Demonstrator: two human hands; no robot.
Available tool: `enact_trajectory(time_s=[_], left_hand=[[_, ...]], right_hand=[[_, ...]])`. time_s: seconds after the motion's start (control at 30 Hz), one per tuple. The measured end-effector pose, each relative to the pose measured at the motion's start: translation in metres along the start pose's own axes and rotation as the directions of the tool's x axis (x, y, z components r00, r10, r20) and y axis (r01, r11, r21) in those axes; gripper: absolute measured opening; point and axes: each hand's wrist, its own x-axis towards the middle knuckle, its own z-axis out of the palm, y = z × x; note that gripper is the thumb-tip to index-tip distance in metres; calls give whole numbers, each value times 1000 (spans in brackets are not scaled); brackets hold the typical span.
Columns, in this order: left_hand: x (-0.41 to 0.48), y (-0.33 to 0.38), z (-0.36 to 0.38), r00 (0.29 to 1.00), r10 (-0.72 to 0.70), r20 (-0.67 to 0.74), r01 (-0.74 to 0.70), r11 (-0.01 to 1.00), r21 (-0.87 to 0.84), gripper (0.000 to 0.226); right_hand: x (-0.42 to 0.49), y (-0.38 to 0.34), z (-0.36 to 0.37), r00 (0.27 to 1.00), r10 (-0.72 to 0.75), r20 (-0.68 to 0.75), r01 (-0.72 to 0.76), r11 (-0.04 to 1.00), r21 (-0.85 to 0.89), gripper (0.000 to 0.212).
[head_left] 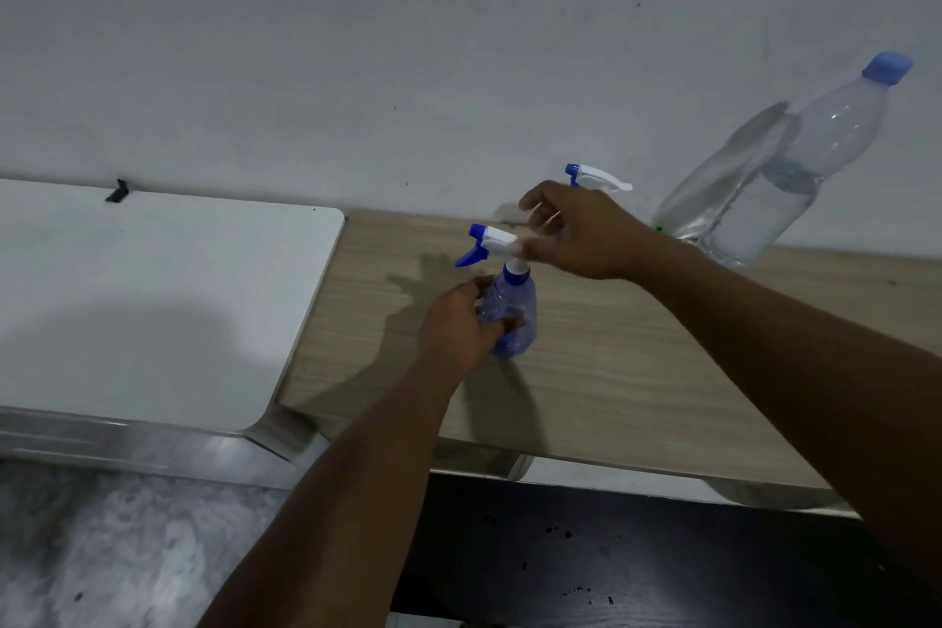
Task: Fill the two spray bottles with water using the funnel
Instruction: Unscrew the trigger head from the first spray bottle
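A small blue spray bottle [512, 316] stands on the wooden table [611, 362]. My left hand [459, 326] grips its body from the left. My right hand [581, 232] pinches the back of its white and blue trigger head [489, 242] with thumb and fingers. Behind my right hand, the white and blue head of a second spray bottle [596, 178] shows near the wall; its body is hidden. A large clear water bottle [780, 179] with a blue cap stands at the back right, partly filled. No funnel is visible.
A white table [153, 301] adjoins the wooden one on the left, with a small black object [117, 191] at its back edge. A white wall runs behind both. A green bit [658, 230] peeks out beside the water bottle's base. Dark floor lies below.
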Motion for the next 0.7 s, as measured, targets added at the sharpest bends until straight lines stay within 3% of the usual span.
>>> enact_trajectory(time_s=[0.17,0.27,0.43,0.7], left_hand=[[-2,-1,1,999,14,-32,-15,1000,-22,52],[-2,-4,2,999,35,-38,-35,999,-16,54],[0,-4,3,1000,17,-10,-17,1000,-4,67],[2,-4,0,1000,10,-16,-11,1000,-13,71]], right_hand=[[2,-4,39,1000,-15,-4,15,987,-158,46],[4,-6,49,1000,2,-12,-4,988,-153,33],[4,-2,48,998,-5,61,12,993,-115,37],[-2,0,50,1000,0,-19,0,1000,7,30]])
